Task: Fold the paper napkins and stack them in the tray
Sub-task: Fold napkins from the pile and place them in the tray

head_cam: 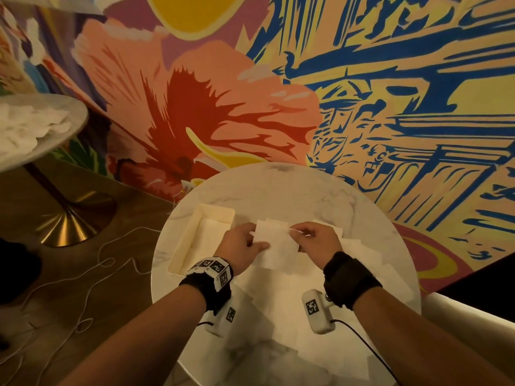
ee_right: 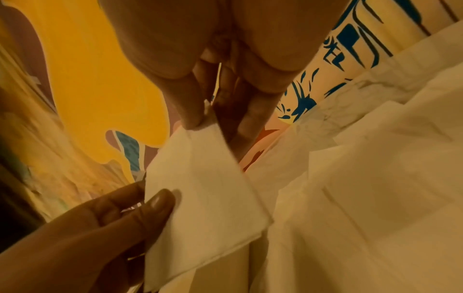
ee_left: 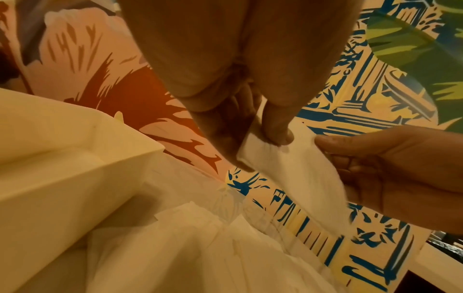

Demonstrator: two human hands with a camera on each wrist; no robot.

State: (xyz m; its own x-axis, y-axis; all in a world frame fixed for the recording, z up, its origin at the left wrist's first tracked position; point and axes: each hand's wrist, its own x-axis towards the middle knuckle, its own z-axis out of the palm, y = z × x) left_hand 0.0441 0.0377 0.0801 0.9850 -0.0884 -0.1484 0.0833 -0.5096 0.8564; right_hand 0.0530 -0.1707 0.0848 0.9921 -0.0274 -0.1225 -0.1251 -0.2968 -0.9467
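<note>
A white paper napkin (head_cam: pixel 276 240) hangs between both hands above the round marble table (head_cam: pixel 292 190). My left hand (head_cam: pixel 245 245) pinches its left edge with thumb and fingers; the same napkin (ee_left: pixel 293 164) and left hand (ee_left: pixel 253 138) show in the left wrist view. My right hand (head_cam: pixel 312 235) pinches the napkin's upper right corner; in the right wrist view the right hand (ee_right: pixel 203 121) grips the top of the napkin (ee_right: pixel 205 194). The cream tray (head_cam: pixel 195 240) stands to the left of my hands, with a white napkin layer inside. Loose napkins (head_cam: pixel 359 263) lie spread beneath and right of the hands.
A second round table (head_cam: pixel 41 129) with a heap of white napkins stands at the far left, on a brass pedestal base (head_cam: pixel 69 221). White cords lie on the wooden floor (head_cam: pixel 117 257). A painted mural wall (head_cam: pixel 362 107) rises right behind the table.
</note>
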